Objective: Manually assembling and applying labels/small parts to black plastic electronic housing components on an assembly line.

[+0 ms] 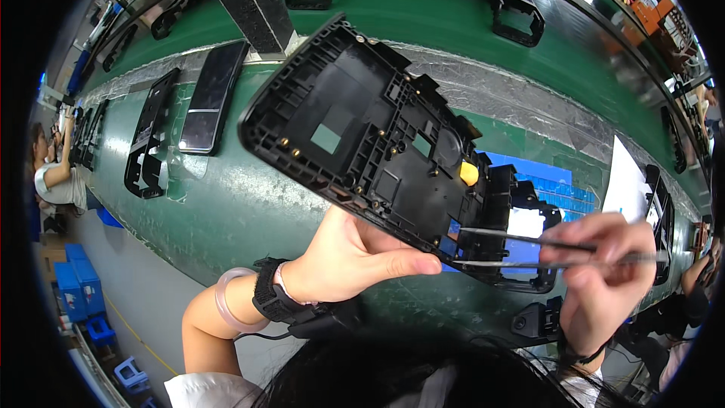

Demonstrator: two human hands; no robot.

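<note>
A black plastic device housing [408, 181] is held up, tilted, above the green bench. It has ribs, small brass inserts, square cut-outs and a yellow round piece [469, 174] near its right part. My left hand [362, 253] grips the housing's near lower edge, thumb on top and fingers underneath. In my right hand [612, 264] is a pair of metal tweezers [521, 238], pinched between thumb and fingers. The two tips of the tweezers lie apart at the housing's near edge, by a small blue patch. Whether the tips hold anything I cannot tell.
Left on the bench [249, 211] lie a dark-screened device [214, 98] and another black housing [151, 132]. Further housings sit on the far green surface [423, 0], beyond a metal post [253, 4]. A blue sheet [551, 177] and white paper [625, 181] are at right. Other people work at both sides.
</note>
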